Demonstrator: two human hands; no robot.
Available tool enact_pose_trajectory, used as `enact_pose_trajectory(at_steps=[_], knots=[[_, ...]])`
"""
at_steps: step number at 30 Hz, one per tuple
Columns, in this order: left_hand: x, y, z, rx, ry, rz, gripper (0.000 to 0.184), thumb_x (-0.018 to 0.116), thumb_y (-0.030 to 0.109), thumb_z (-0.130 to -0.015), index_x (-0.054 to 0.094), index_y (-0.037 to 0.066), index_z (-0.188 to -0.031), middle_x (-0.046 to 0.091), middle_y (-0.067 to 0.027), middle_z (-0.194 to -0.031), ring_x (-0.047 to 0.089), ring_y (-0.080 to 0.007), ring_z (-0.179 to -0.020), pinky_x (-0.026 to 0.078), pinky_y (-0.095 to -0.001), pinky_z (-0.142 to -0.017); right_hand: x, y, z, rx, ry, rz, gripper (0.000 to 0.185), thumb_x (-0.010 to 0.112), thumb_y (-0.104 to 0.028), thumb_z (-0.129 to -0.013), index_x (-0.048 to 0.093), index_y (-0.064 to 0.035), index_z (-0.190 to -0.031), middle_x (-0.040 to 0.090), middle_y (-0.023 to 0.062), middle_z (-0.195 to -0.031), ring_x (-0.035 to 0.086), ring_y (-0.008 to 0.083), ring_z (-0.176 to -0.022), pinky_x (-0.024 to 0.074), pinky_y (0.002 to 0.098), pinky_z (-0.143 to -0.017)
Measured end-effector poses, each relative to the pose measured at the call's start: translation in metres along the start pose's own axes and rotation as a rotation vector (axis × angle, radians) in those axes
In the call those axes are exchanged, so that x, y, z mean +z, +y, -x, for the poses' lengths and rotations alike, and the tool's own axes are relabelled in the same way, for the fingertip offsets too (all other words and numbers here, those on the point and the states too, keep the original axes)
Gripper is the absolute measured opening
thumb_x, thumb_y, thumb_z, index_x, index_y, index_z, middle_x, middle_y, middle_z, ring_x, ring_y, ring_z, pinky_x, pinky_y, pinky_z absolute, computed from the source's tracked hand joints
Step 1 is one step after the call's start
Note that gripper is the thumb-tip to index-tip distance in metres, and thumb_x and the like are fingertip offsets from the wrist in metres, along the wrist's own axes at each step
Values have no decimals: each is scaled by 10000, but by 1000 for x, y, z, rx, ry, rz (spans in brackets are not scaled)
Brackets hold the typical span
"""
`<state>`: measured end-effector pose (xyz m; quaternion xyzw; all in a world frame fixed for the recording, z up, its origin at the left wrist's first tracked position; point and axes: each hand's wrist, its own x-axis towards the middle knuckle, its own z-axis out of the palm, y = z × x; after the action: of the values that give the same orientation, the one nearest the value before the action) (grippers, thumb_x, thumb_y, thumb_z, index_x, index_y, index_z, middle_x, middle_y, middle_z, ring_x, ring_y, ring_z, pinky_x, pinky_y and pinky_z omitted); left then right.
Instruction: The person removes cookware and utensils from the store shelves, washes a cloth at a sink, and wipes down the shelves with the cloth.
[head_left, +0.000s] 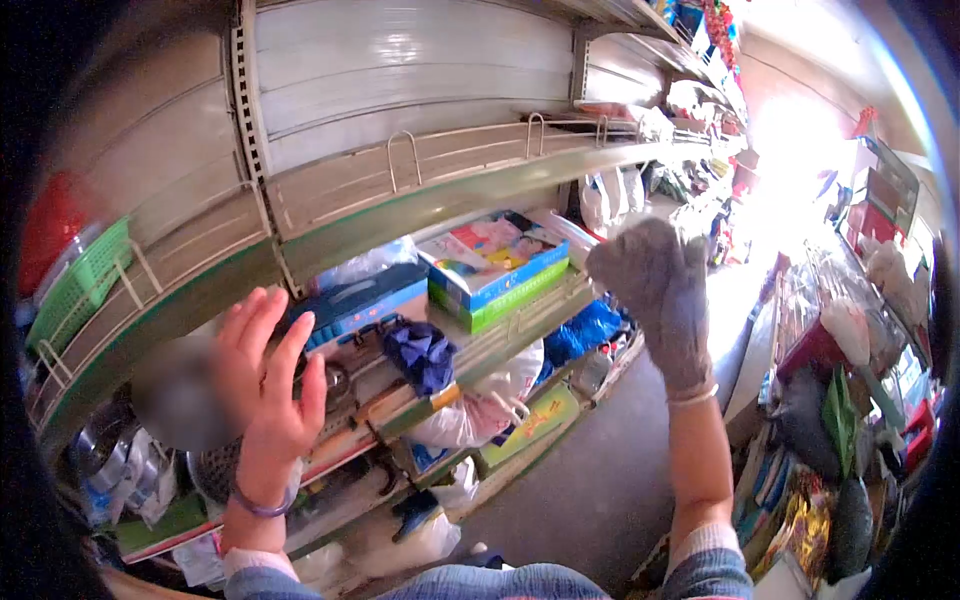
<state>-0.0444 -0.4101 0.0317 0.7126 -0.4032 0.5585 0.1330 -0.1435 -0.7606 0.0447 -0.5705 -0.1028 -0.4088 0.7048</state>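
My left hand [268, 375] is bare, with a bracelet at the wrist. Its fingers are spread and point up in front of the shelves, with nothing held. My right hand [655, 295] wears a grey glove and is raised over the aisle. The gloved fingers look bent, but the blur hides whether they hold anything. Between the hands, on a middle shelf, lie a dark blue crumpled cloth [420, 352], a blue box [368, 303] and a blue and green box [497, 265] with colourful contents. A blurred grey round patch [190, 395] shows beside my left hand.
A long upper shelf [450, 185] with wire rails crosses the view. A green basket [85, 285] stands at the left, above metal pans [125, 460]. White bags [480, 410] sit on the lower shelf. Piled goods [820, 420] line the aisle's right side, beside the grey floor [570, 500].
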Motion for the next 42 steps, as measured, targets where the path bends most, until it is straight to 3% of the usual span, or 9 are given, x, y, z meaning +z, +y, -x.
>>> enact_pose_trajectory(at_steps=[6,8,10,13,19,26,29,32,42], knots=[[23,-13,-40,47,-119,-250,406,562,241,-817,530,55,-1176,444,-170,-1293,414,-341,-1201,282,-507,-1019,-26,-5,-168,39,-192,-115,440,426,-425,-926,539,-34,-1094,608,94,-1017,594,224,-942,444,375,-912],[32,-10,-57,46,-153,-296,443,552,304,-837,513,43,-1193,437,-176,-1299,407,-345,-1208,274,-518,-1021,-56,8,-240,-266,-168,493,398,473,-377,-915,564,-24,-1075,631,102,-956,614,210,-856,484,346,-847],[64,-6,-64,56,-242,-404,604,502,472,-855,453,5,-1235,426,-188,-1305,408,-354,-1209,274,-533,-1019,-107,51,-371,56,-6,317,378,525,-328,-888,583,15,-1034,634,123,-930,621,216,-798,512,342,-756],[86,2,-86,41,-316,-519,735,461,564,-843,390,-30,-1270,422,-204,-1303,415,-363,-1202,288,-549,-1009,-91,56,-425,-2,95,374,378,558,-284,-851,582,73,-976,636,148,-859,628,236,-719,520,357,-657],[122,11,-92,-83,-388,-813,655,523,463,-850,438,-68,-1223,436,-209,-1284,436,-397,-1165,359,-534,-963,-107,115,-576,44,-59,303,386,577,-271,-821,564,90,-958,634,155,-841,632,271,-692,510,387,-613],[119,4,-77,-116,-411,-796,439,338,228,-892,440,-39,-1225,424,-247,-1275,409,-431,-1181,305,-579,-984,-134,225,-739,-229,-206,1591,302,551,-217,-807,604,36,-965,643,199,-873,646,320,-766,523,429,-645],[116,-2,-64,-126,-391,-829,632,273,502,-910,436,-6,-1249,410,-242,-1303,368,-438,-1213,261,-587,-1004,-131,273,-741,-483,-674,2219,300,539,-229,-775,623,33,-893,630,238,-927,622,371,-871,506,450,-698],[114,-2,-63,-92,-376,-805,589,302,461,-902,442,5,-1246,405,-238,-1308,372,-434,-1212,262,-588,-1004,-114,275,-684,-233,-163,1585,270,584,-245,-749,669,-11,-852,642,217,-903,625,360,-877,505,435,-759],[113,3,-76,-123,-394,-666,557,447,205,-680,484,-11,-1192,419,-234,-1286,399,-461,-1176,301,-612,-964,37,218,-559,-572,-1003,1563,256,541,-180,-734,624,3,-893,607,248,-887,574,408,-876,459,463,-793]])
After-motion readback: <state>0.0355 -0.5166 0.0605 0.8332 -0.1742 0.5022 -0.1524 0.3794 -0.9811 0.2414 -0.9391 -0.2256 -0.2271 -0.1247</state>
